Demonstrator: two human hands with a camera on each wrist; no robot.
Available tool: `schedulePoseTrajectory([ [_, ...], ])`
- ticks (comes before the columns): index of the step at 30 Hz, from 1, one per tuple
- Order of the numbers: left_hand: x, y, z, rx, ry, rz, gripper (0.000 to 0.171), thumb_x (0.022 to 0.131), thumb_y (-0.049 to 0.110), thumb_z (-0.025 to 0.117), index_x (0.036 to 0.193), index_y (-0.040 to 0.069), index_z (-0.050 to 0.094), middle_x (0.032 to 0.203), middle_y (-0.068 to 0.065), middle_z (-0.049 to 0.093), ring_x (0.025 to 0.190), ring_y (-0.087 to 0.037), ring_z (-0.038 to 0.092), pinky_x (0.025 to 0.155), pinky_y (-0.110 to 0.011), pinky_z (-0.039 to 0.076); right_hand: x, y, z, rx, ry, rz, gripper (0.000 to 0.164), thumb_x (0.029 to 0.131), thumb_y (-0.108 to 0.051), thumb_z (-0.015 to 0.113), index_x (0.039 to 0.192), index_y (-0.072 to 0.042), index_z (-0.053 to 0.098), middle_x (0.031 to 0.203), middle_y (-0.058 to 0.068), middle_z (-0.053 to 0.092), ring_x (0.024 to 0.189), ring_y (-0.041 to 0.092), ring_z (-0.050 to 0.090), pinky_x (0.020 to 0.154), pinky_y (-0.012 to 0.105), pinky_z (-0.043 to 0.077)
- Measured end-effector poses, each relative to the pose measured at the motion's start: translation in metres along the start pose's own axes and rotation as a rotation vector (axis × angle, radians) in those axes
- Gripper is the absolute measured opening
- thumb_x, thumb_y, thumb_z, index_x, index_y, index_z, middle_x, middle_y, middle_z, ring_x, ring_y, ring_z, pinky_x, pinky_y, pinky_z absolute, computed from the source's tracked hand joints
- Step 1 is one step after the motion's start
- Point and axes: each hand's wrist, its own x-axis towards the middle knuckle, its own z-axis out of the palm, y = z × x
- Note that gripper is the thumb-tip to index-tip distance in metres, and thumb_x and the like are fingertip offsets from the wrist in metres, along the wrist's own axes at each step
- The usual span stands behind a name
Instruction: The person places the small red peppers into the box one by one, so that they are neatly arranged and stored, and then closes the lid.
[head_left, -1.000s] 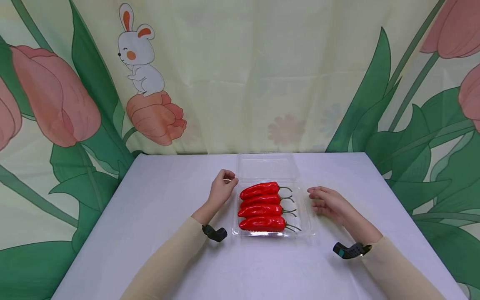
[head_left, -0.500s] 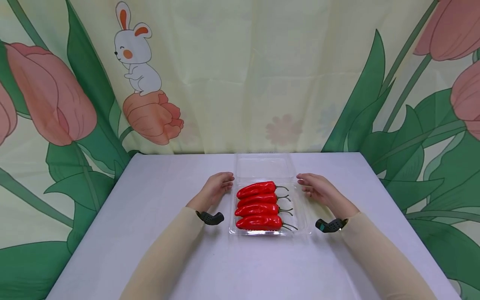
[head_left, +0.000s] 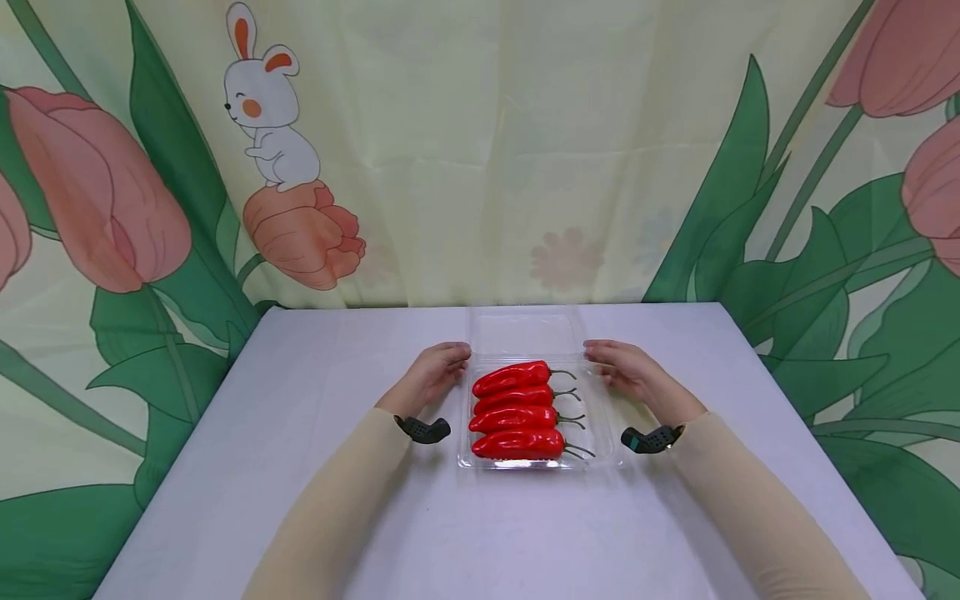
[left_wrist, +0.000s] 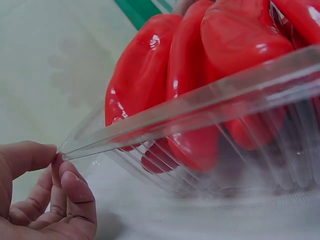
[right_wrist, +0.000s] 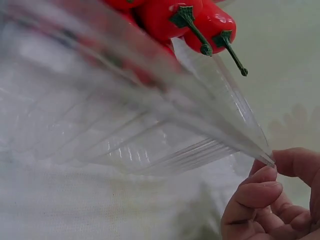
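Observation:
Several glossy red peppers point(head_left: 517, 419) with green stems lie side by side in a clear plastic clamshell container point(head_left: 606, 433), its lid point(head_left: 528, 333) folded back flat. At the far left corner, near the hinge, my left hand point(head_left: 435, 372) pinches the rim between thumb and index finger. My right hand point(head_left: 630, 371) pinches the far right corner the same way. Close up in the left wrist view, the left fingertips point(left_wrist: 75, 186) meet the container's corner. In the right wrist view the rim's corner sits between thumb and index fingertips point(right_wrist: 260, 195).
A white-covered table point(head_left: 315, 367) bears the container. Behind it hangs a curtain point(head_left: 450, 167) printed with tulips and a rabbit. Each wrist wears a small black camera, the left camera point(head_left: 423, 430) beside the container's left side.
My right hand has moved left and farther back, from beside the container to its far right corner. The left hand has turned slightly at the far left corner. The peppers stay put.

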Motion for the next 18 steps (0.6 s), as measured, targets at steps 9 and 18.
schedulePoseTrajectory([
  [9, -0.0028, 0.0041, -0.0052, 0.109, 0.029, 0.086, 0.026, 0.098, 0.014, 0.070, 0.122, 0.004, 0.066, 0.099, -0.005, 0.066, 0.085, -0.017, 0.059, 0.075, -0.021, 0.055, -0.0007, -0.0062, 0.0040, -0.110, 0.056, -0.026, 0.055, 0.106, -0.022, 0.059, 0.156, -0.011, 0.038, 0.116, 0.003, 0.059, 0.071, 0.011, 0.051, 0.060, 0.020, 0.039],
  [18, -0.0037, 0.0054, -0.0062, 0.096, 0.005, 0.184, 0.024, 0.097, 0.012, 0.072, 0.120, 0.007, 0.066, 0.102, -0.005, 0.069, 0.090, -0.019, 0.064, 0.084, -0.024, 0.058, -0.0029, -0.0072, 0.0086, -0.195, 0.085, -0.114, 0.042, 0.106, -0.019, 0.057, 0.143, -0.009, 0.039, 0.109, 0.005, 0.062, 0.070, 0.012, 0.049, 0.060, 0.023, 0.036],
])
